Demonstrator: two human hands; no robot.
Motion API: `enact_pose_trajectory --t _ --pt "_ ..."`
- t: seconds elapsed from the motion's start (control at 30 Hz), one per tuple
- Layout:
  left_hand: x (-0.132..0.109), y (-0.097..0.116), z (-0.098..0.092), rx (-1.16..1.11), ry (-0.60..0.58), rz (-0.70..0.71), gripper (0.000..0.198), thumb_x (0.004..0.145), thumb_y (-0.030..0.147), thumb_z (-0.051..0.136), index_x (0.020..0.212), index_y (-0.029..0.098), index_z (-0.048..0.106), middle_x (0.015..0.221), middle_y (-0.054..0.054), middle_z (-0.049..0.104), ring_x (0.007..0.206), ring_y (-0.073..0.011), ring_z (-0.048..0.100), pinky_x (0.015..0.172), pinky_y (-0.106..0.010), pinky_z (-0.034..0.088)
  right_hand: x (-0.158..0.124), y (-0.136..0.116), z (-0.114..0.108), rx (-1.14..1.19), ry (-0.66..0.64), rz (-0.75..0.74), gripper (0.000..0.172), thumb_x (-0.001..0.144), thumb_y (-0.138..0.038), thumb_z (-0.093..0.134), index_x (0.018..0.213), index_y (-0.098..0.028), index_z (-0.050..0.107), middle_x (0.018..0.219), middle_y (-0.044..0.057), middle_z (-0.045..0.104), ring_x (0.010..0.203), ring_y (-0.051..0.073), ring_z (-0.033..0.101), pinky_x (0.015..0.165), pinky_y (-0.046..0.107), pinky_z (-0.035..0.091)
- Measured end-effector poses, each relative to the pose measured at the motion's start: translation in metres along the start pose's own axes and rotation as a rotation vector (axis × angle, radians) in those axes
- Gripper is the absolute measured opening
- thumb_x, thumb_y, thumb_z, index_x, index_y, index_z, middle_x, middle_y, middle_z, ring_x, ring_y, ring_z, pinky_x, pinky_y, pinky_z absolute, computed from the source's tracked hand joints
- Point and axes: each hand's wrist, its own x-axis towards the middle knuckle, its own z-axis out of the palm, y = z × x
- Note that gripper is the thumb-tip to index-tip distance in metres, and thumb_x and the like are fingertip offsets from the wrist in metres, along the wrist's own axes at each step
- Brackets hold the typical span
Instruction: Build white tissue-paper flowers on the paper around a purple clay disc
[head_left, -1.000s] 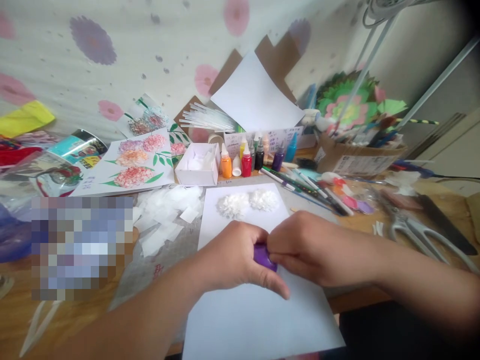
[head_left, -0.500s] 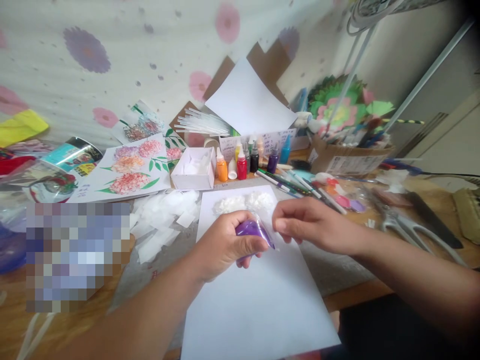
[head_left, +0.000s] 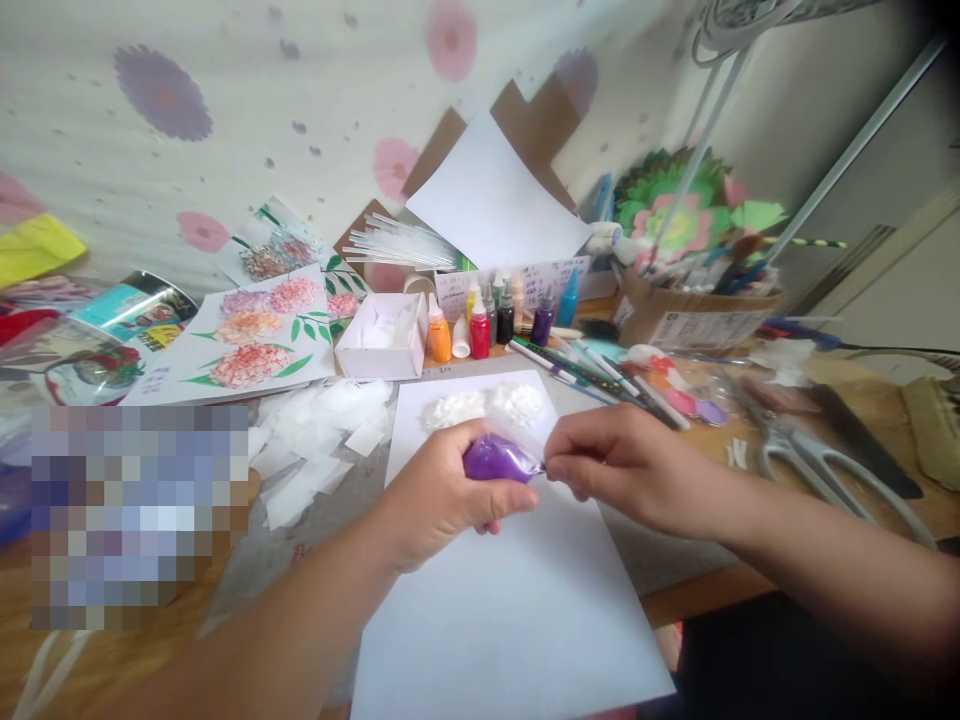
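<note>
My left hand (head_left: 442,495) is closed around a small clear bag of purple stuff (head_left: 496,459), held just above a white sheet of paper (head_left: 510,600). My right hand (head_left: 622,465) pinches the bag's clear top edge from the right. Two white fluffy tissue flowers (head_left: 484,406) lie at the far end of the sheet, just beyond my hands.
Small paint bottles (head_left: 480,325) and a white box (head_left: 381,335) stand behind the sheet. Loose white tissue squares (head_left: 322,440) lie to the left, a flower painting (head_left: 259,335) beyond. Markers (head_left: 592,370) and scissors (head_left: 817,465) lie to the right, near a cardboard box (head_left: 701,310) of craft items.
My hands have lifted off the sheet and drawn slightly apart. The purple bag, first hidden between them, now shows, with my right fingers pinching its top.
</note>
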Motion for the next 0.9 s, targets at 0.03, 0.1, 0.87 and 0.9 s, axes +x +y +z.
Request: enact_pose_trajectory --t 0.03,0.1,0.87,0.9 --pt "-0.001 0.002 0.001 0.023 0.011 -0.009 0.038 0.062 0.031 0.083 0.083 0.016 0.056 0.067 0.005 0.054 0.051 -0.0072 0.052 0.048 -0.020 0.044 0.000 0.000 0.000 0.036 0.000 0.003 0.021 0.085 -0.021 0.049 0.071 -0.013 0.063 0.059 -0.002 0.052 0.055 0.008 0.044 0.050 0.018 0.035" --pt "-0.002 0.004 0.002 0.056 0.029 -0.005 0.035 0.063 0.031 0.082 0.081 0.015 0.056 0.064 0.006 0.053 0.049 -0.0065 0.051 0.046 -0.019 0.043 -0.001 -0.002 0.002 0.056 -0.001 -0.013 0.021 0.086 -0.021 0.050 0.071 -0.013 0.062 0.060 -0.002 0.050 0.054 0.008 0.042 0.050 0.018 0.034" --pt "-0.004 0.004 -0.002 -0.149 -0.121 0.055 0.045 0.062 0.041 0.083 0.082 0.014 0.053 0.064 0.000 0.061 0.047 -0.0081 0.054 0.046 -0.019 0.045 -0.003 -0.008 -0.004 0.357 0.005 0.139 0.018 0.079 -0.028 0.056 0.066 -0.015 0.058 0.053 -0.004 0.044 0.048 0.007 0.035 0.044 0.020 0.025" --pt "-0.004 0.004 -0.002 -0.140 -0.133 0.058 0.044 0.065 0.042 0.082 0.083 0.014 0.053 0.066 0.000 0.061 0.049 -0.0083 0.055 0.048 -0.020 0.046 -0.003 -0.008 -0.004 0.362 -0.007 0.143 0.018 0.079 -0.027 0.056 0.067 -0.015 0.058 0.053 -0.004 0.045 0.048 0.007 0.036 0.044 0.020 0.025"
